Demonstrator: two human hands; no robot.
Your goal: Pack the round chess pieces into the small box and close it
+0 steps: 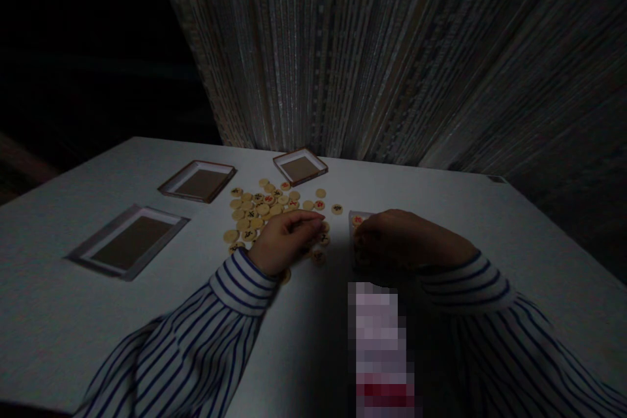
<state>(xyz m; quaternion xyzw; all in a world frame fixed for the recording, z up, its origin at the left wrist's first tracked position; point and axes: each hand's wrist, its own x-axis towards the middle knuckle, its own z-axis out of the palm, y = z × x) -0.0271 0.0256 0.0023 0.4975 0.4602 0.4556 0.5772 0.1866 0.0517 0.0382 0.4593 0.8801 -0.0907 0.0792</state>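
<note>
Round wooden Chinese chess pieces (263,209) with red or black characters lie in a loose heap on the white table. Over the heap's right edge is my left hand (287,238), its thumb and fingers drawn together; whatever they pinch is hidden. My right hand (404,235) is curled down over a small shallow box (351,248), its fingertips in deep shadow. At those fingertips a red-marked piece (358,220) shows inside the box's far corner. I cannot make out whether the right fingers grip a piece.
Two brown-edged shallow trays (215,192) (321,173) stand behind the heap. A grey-edged tray or lid (134,209) lies at the left. String curtains (313,46) hang behind the white table (73,313). A pixelated patch covers the lower middle.
</note>
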